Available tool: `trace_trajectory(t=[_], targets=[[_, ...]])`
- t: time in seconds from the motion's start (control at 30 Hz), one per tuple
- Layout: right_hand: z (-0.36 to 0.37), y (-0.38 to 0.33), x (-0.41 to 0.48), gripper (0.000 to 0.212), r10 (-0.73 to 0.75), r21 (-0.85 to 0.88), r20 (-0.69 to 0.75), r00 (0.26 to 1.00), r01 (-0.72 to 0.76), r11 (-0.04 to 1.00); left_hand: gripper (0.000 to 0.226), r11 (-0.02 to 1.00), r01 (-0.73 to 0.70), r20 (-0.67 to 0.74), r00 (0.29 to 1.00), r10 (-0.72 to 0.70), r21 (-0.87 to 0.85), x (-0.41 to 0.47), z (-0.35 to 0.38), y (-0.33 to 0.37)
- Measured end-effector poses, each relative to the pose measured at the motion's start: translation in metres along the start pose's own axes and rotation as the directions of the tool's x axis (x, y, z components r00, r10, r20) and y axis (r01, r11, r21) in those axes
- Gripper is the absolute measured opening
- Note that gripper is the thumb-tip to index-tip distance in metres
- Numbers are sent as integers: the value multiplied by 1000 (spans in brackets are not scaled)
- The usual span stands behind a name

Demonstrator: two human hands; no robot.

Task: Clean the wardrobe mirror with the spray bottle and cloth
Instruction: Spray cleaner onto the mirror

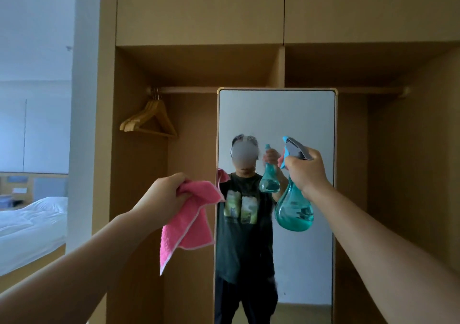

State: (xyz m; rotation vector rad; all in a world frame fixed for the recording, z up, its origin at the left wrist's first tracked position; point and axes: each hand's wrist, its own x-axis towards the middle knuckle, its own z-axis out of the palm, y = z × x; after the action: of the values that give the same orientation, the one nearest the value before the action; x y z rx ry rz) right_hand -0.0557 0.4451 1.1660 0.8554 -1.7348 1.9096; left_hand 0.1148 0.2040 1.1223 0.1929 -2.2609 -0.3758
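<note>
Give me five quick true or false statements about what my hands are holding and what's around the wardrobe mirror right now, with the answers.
1. The right hand grips the teal spray bottle at its neck. True.
2. The left hand holds a blue cloth. False: it holds a pink cloth.
3. The spray bottle is held up in front of the mirror. True.
4. The wooden hangers hang to the right of the mirror. False: they hang on the rail to its left.
5. A bed with white bedding shows at far left. True.
</note>
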Motion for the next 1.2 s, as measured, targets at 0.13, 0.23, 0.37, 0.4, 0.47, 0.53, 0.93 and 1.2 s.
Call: trace_trajectory(t=[0.13,0.23,0.37,0.4,0.47,0.53,0.93,1.2], targets=[[0,6,-4,26,36,33,26,999,-37,999,10,1000,4,-6,1000,-4,-16,-2,2,-4],[3,17,-13,41,35,26,71,997,-37,999,9,1000,10,0,1000,-10,-18,-5,5,-8],[11,37,-31,26,96,1,151,984,-97,995,9,1000,16,13,1000,-16,-18,-11,12,-14],[14,41,-35,25,109,-2,165,980,-110,994,9,1000,18,18,1000,-18,-20,-13,14,-15],[18,48,-44,27,129,-17,168,977,-128,992,9,999,26,29,999,-25,-29,-17,18,-17],[23,53,-53,30,143,-24,182,973,-141,990,11,999,36,40,999,-34,-37,-22,21,-18],[26,78,-91,19,277,-94,216,936,-263,960,11,995,85,80,994,-81,-53,-45,38,-29],[19,85,-99,19,277,-117,183,943,-259,959,10,997,65,108,992,-61,-40,-51,42,-26]])
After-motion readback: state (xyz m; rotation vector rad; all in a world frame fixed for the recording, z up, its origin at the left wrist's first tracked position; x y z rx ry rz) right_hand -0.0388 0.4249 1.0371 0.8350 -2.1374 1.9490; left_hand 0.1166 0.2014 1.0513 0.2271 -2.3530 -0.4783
